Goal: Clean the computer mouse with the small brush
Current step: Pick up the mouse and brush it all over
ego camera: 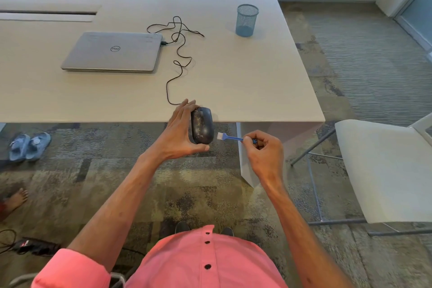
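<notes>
A black wired computer mouse [202, 125], speckled with pale dust, is held up at the near edge of the white table [257, 82]. My left hand [181, 132] grips it, thumb under its near end and fingers round its far end. My right hand [264, 149] pinches the blue handle of a small brush [228, 137]. The brush's white bristles point left and sit just beside the mouse's right side. The mouse's cable [177, 54] runs back across the table to a closed grey laptop [112, 52].
A blue mesh pen cup [246, 20] stands at the table's back right. A white chair [385, 170] is on the right. Blue sandals [29, 146] lie on the carpet at left, near another person's bare foot [16, 199]. A power strip [35, 245] lies lower left.
</notes>
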A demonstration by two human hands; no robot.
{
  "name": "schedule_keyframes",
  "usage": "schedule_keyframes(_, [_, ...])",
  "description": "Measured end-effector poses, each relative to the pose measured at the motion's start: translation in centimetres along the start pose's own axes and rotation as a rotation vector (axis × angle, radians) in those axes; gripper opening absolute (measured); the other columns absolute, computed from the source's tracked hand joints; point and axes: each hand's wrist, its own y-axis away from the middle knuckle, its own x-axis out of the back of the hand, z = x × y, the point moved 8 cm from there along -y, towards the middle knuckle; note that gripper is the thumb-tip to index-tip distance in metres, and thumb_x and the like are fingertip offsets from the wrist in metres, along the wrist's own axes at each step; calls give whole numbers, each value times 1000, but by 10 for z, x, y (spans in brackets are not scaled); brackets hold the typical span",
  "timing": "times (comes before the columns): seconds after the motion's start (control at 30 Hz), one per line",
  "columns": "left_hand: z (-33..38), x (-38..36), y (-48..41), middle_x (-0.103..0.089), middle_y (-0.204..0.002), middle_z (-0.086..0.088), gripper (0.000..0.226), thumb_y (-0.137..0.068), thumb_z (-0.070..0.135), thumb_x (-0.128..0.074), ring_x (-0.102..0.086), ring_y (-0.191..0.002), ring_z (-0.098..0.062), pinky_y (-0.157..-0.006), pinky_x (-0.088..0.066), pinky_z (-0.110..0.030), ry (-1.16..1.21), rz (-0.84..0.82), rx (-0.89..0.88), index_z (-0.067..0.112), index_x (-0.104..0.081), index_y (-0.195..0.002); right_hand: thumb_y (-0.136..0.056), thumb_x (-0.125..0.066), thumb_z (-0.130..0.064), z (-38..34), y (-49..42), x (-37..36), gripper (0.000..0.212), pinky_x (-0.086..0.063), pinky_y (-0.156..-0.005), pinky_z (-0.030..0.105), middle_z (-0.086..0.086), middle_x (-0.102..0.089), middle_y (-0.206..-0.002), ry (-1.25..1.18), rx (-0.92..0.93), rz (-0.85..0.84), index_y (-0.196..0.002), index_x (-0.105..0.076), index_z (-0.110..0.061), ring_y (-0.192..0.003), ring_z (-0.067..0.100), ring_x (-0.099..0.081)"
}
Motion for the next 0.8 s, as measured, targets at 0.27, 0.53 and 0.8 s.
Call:
schedule_keyframes(0.27, [5, 0, -1, -17, -187, 3, 138, -68, 76, -86, 3, -176, -11, -141, -11, -42, -9, 5, -29, 18, -23, -176, -104, -74, -26, -24, 4, -24, 16, -41, -57, 22, -13, -63, -64, -89, 97, -125, -90, -82, -28, -56, 4, -48])
schedule_keyframes(0.53, [0, 4, 3, -17, -187, 2, 137, -69, 72, -92, 2, -177, -13, -142, -12, -46, -4, 14, -7, 20, -22, -175, -102, -74, -29, -15, 1, -2, 19, -46, -55, 20, -9, -68, -63, 102, 70, 43, -84, -78, -30, -55, 3, -53])
schedule_keyframes(0.8, [5, -2, 2, -16, -188, 0, 136, -74, 65, -99, 2, -177, -14, -142, -12, -46, -6, 6, -19, 17, -23, -176, -104, -76, -24, -31, 13, -24, 12, -39, -56, 14, -13, -65, -66, 8, 186, -163, -94, -83, -27, -56, 4, -52])
